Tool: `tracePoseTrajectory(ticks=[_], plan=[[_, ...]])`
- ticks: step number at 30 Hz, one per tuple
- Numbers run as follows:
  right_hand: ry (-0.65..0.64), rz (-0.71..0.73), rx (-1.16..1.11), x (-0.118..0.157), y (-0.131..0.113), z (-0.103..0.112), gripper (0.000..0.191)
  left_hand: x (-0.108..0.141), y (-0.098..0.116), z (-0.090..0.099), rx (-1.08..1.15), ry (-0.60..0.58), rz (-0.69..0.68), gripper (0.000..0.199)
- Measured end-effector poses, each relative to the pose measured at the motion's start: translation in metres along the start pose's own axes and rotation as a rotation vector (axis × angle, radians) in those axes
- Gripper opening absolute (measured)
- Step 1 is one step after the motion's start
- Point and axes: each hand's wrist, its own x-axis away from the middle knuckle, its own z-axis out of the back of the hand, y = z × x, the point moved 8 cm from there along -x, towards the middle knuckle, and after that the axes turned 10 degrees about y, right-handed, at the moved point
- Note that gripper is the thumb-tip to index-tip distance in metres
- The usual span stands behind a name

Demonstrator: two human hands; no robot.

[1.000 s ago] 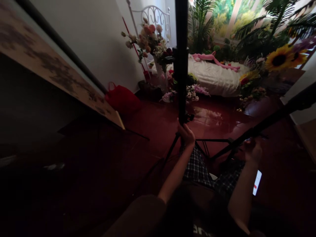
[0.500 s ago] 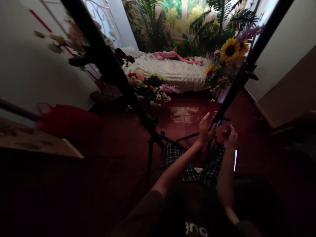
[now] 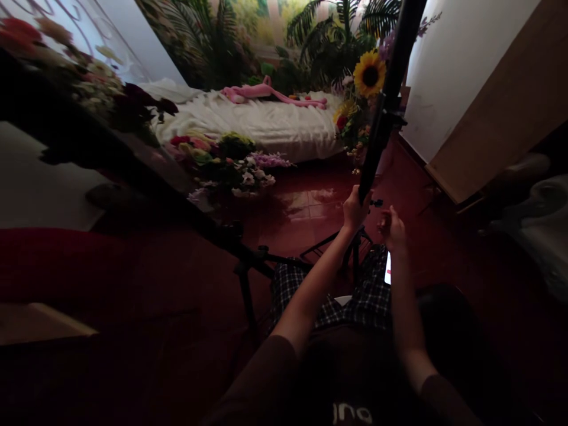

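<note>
My left hand (image 3: 354, 210) is wrapped round the lower part of a black light-stand pole (image 3: 377, 139), which leans up to the right in front of me. To the right of that pole, my right hand (image 3: 393, 229) is raised with its fingers curled together. What they hold, if anything, is too dark to make out. A small black knob (image 3: 377, 203) sticks out from the stand between both hands. Below my right hand, a phone with a lit screen (image 3: 387, 269) lies by my thigh in checked shorts (image 3: 370, 296).
A second black stand (image 3: 177, 204) slants across the left, its leg beside my knee. Ahead is a white-draped bed (image 3: 275, 130) with a pink plush toy (image 3: 252, 92), artificial flowers (image 3: 235, 157) and a sunflower (image 3: 370, 74). A wooden board (image 3: 492, 112) leans at the right wall.
My left hand, open beside the pole before, has closed round it. The right-hand pole now stands steeper. My view has turned right, and more of the phone screen shows.
</note>
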Motion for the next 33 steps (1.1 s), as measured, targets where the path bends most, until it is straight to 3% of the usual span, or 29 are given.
tracePoseTrajectory(ticks=[4, 9, 16, 19, 21, 25, 27, 33], plan=[[-0.146, -0.155, 0.183, -0.008, -0.016, -0.014, 0.055, -0.001, 0.003, -0.001, 0.025, 0.024, -0.004, 0.035], [-0.237, -0.451, 0.118, -0.006, -0.026, -0.018, 0.045, 0.001, 0.002, 0.0, 0.053, 0.047, 0.004, 0.034], [-0.256, -0.536, 0.132, 0.006, -0.025, -0.037, 0.04, 0.001, -0.002, -0.001, 0.037, 0.09, -0.008, 0.036], [-0.208, -0.529, 0.139, 0.004, -0.024, -0.039, 0.033, 0.001, -0.002, -0.002, 0.036, 0.086, -0.02, 0.036], [-0.244, -0.519, 0.18, 0.0, -0.025, -0.04, 0.031, 0.001, -0.003, -0.003, 0.033, 0.079, -0.02, 0.036], [-0.576, -0.52, 0.304, 0.0, -0.024, -0.05, 0.034, 0.0, -0.004, -0.002, 0.029, 0.085, -0.018, 0.036], [-0.651, -0.495, 0.325, -0.001, -0.025, -0.051, 0.033, 0.0, -0.004, -0.002, 0.027, 0.078, -0.015, 0.035], [-0.532, -0.306, 0.456, -0.014, -0.031, -0.037, 0.024, -0.001, -0.005, -0.004, 0.026, 0.042, -0.007, 0.032]])
